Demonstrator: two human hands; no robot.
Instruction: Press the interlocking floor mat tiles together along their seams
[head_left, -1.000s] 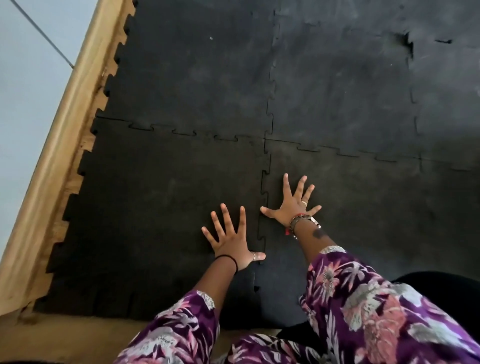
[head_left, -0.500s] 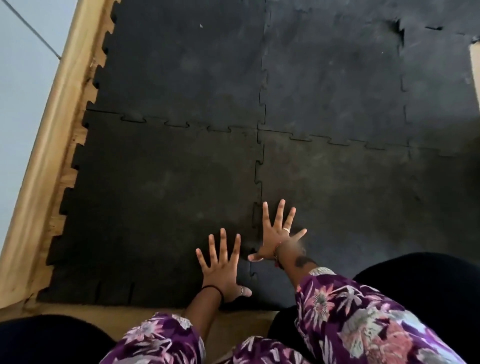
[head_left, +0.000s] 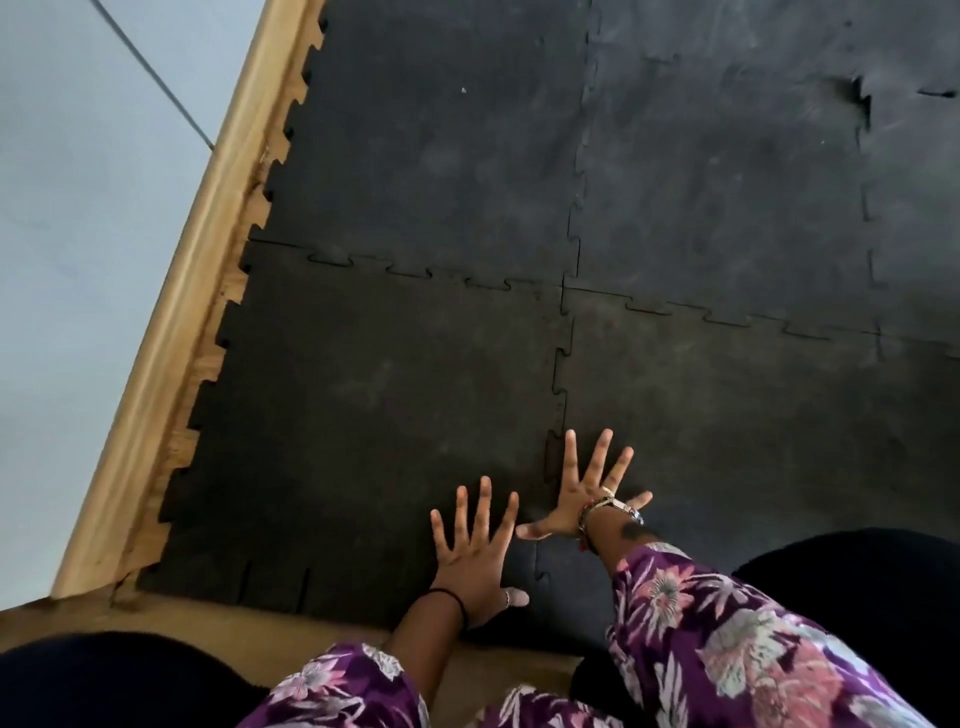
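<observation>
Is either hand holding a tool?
No, the left hand and right hand lie flat with fingers spread on the black mat tiles.

We see a wooden floor (head_left: 291, 631) carrying black interlocking mat tiles (head_left: 426, 171), laid flat in a grid and joined along toothed seams. The near-left tile (head_left: 363, 415) and near-right tile (head_left: 727, 426) meet at a jagged seam (head_left: 557, 384) running away from the floor's near edge. A cross seam (head_left: 415, 271) separates them from the far tiles. Along the floor's left edge, a wooden skirting board (head_left: 171, 332) borders the mat, and bare wood shows between the mat's teeth. At the far right, one seam (head_left: 862, 104) gapes slightly. Two hands lie flat on the near tiles: the left hand (head_left: 475, 551) just left of the seam, the right hand (head_left: 582, 493) just right of it.
</observation>
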